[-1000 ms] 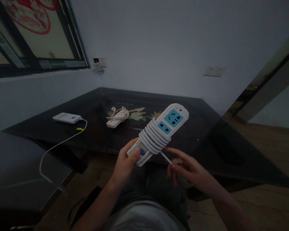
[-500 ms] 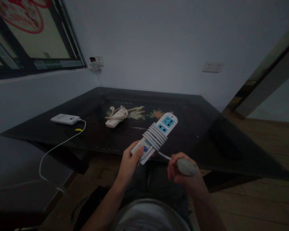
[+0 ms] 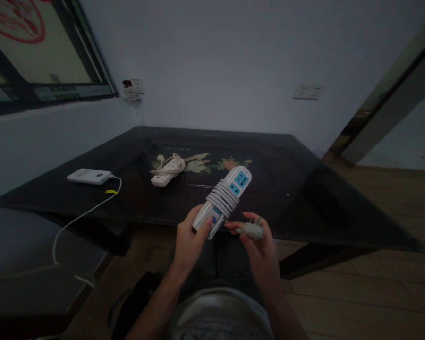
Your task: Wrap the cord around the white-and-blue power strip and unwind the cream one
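A seated person in a pale top (image 3: 221, 309) and dark trousers works at the near edge of a table, a wrapped power strip held up before them. The left hand (image 3: 191, 236) is clamped on the lower end of the white power strip (image 3: 236, 185), thumb lying across its face beside a blue switch (image 3: 214, 219). The strip tilts up and to the right, clear of the tabletop, its blue socket panels facing the camera and its thick white cord (image 3: 222, 198) wound in several coils around the middle. Just beside it, the right hand (image 3: 257, 238) is closed on a gray plug (image 3: 252, 231), prongs pointing up, with fingertips reaching toward the strip's lower edge; whether they touch it cannot be told. Beyond the hands stretches the dark, glossy table (image 3: 269, 198). On its left side lies a white power bank (image 3: 89, 176), a white cable (image 3: 88, 213) running from it over the edge, near a small yellow tag (image 3: 111, 191). Farther in, a second white power strip (image 3: 165, 177) rests with its thin cord looped about it, next to a printed floral design (image 3: 198, 165). Wall sockets (image 3: 308, 91) sit on the far wall, and a dark-framed window (image 3: 71, 56) with a red decoration (image 3: 16, 21) stands at left.
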Demonstrator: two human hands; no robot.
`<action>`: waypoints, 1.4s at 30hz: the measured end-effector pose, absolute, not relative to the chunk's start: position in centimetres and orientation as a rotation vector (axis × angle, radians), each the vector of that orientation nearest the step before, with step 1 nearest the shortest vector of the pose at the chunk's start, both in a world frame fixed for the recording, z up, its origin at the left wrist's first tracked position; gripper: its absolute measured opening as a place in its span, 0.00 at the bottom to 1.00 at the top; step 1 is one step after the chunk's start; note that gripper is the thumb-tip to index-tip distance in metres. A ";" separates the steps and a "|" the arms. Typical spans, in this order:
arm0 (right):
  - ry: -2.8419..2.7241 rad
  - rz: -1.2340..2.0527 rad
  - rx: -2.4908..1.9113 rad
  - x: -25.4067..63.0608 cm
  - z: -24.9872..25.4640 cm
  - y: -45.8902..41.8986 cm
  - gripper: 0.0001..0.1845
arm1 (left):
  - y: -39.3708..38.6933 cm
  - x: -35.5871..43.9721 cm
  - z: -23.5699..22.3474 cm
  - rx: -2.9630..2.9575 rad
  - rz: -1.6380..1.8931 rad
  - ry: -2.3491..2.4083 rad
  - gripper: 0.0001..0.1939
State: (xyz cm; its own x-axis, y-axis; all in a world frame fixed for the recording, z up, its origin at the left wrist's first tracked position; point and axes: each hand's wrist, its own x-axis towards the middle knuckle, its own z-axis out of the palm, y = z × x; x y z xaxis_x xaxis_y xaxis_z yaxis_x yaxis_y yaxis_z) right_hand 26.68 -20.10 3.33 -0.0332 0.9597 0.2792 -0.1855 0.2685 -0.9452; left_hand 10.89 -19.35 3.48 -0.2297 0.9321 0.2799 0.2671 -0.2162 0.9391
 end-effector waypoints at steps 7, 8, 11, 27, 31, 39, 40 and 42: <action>-1.138 0.995 -0.868 26.2 2.7 -20.6 0.20 | -19.7 11.3 3.8 1.497 1.456 1.490 0.17; -1.182 0.968 -0.890 26.2 2.7 -20.6 0.22 | -19.7 11.4 3.9 1.486 1.452 1.499 0.17; -1.376 0.802 -0.932 25.8 2.4 -20.3 0.24 | -19.6 11.6 3.8 1.460 1.468 1.527 0.16; -1.734 0.221 -0.868 25.4 3.8 -19.8 0.18 | -20.0 12.5 2.9 1.551 1.558 1.420 0.19; -1.734 0.240 -0.921 25.4 4.0 -19.6 0.19 | -20.1 12.5 2.6 1.582 1.548 1.427 0.21; -1.712 0.200 -0.931 25.8 3.9 -19.0 0.18 | -20.1 12.6 2.3 1.603 1.539 1.374 0.24; -1.711 0.176 -0.925 25.8 3.9 -18.9 0.18 | -20.1 12.6 2.2 1.605 1.543 1.370 0.24; -1.709 0.120 -0.911 25.8 3.9 -18.8 0.18 | -20.2 12.8 2.2 1.604 1.543 1.365 0.24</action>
State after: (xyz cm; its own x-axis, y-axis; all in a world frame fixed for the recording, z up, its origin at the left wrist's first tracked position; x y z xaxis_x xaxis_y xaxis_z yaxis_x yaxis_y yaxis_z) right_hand 25.84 -18.78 3.93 -0.0613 0.6205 0.7818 0.5056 0.6947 -0.5116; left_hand 12.84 -20.18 2.20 -0.1596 0.8975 0.4112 0.2989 -0.3531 0.8866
